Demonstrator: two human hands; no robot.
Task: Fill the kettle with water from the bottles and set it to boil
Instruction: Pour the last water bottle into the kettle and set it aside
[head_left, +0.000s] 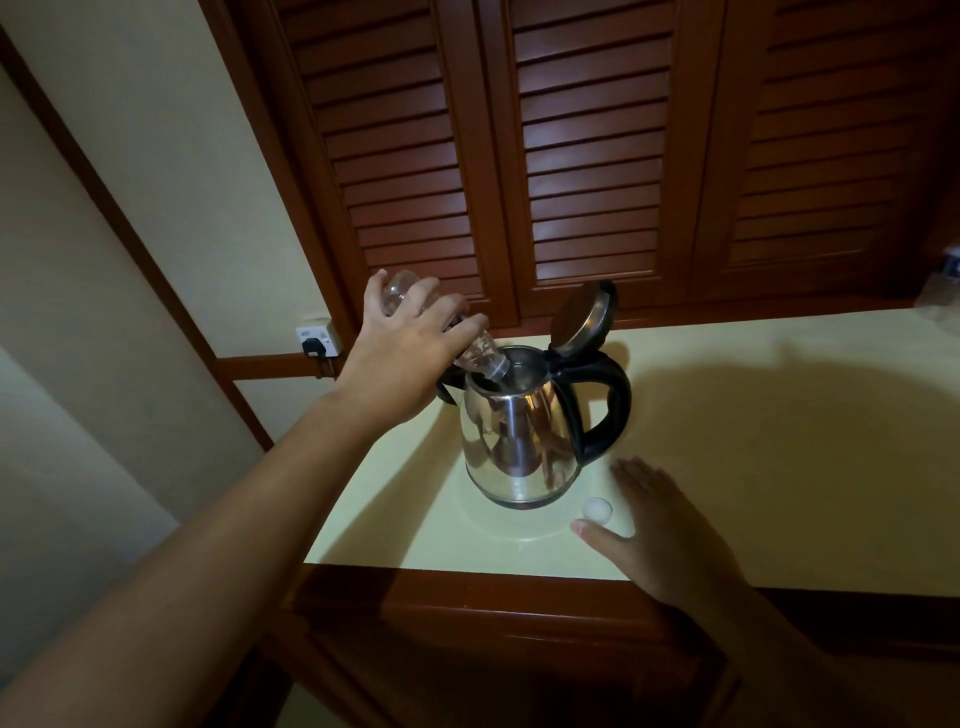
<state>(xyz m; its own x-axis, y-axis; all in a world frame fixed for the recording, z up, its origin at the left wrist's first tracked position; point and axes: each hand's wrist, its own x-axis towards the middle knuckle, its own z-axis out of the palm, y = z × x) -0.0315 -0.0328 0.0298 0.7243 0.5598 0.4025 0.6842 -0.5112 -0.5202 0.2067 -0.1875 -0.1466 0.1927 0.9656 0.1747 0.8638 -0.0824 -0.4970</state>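
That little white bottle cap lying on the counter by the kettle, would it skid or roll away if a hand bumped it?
The bottle cap looks small and thin, so it is probably very light and would skid easily on the smooth counter. It seems to lie flat, so sliding is likelier than rolling. The right hand rests just beside it, so a nudge seems quite possible.

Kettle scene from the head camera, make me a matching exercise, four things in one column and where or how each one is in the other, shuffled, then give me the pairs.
Things:
1. kettle lid
2. clear bottle
3. white bottle cap
4. black plug

States:
A. lying on the countertop beside the right hand
B. flipped up, open
C. in the wall socket
D. tipped neck-down into the kettle, held by the left hand

Pairs: 1-B, 2-D, 3-A, 4-C
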